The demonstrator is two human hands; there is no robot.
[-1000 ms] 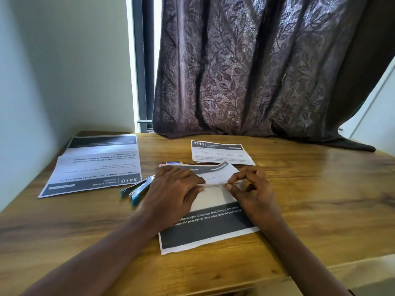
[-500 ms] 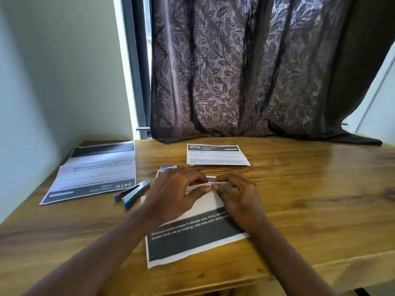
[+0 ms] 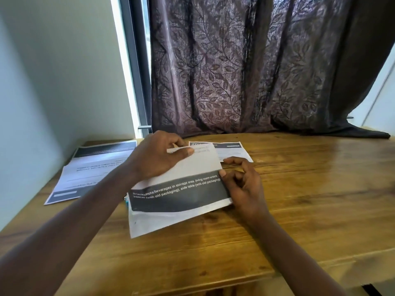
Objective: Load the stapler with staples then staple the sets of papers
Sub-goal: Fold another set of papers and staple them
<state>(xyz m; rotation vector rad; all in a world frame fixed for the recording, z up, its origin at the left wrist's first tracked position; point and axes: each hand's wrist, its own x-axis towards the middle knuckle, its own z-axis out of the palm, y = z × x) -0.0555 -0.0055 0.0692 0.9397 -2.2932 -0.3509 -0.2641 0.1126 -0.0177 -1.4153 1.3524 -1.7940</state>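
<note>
Left hand (image 3: pixel 156 159) pinches the far edge of the folded paper set (image 3: pixel 181 189), tilted above the tabletop (image 3: pixel 299 189); right hand (image 3: pixel 243 182), fingers loosely curled, thumb touching its right edge.

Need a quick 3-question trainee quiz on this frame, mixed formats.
1. True or false: the left hand pinches the far edge of the front paper set.
2. Multiple choice: the unfolded paper set lies
A. left of the front paper set, near the wall
B. right of it
C. on top of it
3. Fill in: the white text on the front paper set's dark band ends "side table (with old ___)".

Key: 1 true; 2 A; 3 packaging.
</note>
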